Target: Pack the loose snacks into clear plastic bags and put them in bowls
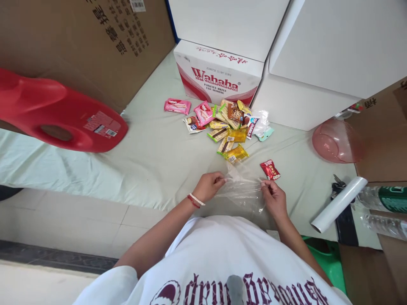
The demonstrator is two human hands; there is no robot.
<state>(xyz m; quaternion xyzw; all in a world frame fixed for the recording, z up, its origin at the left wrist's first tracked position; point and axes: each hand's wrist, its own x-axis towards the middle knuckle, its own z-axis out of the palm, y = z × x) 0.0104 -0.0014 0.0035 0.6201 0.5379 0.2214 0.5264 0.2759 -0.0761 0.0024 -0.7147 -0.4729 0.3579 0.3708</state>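
Left hand (209, 186) and right hand (274, 200) pinch a clear plastic bag (243, 195) at the near edge of the table (155, 165); a hard tug could split the thin film.

Count: one clear plastic bag (243, 189) between my left hand (210, 185) and my right hand (274, 198); one red packet (270, 169) just beyond the right. Beyond my left hand, two pink packets (177, 106) and one Wahaha carton (219, 80). Rightward of my right hand: one white roll (339, 205), two plastic bottles (391, 199).
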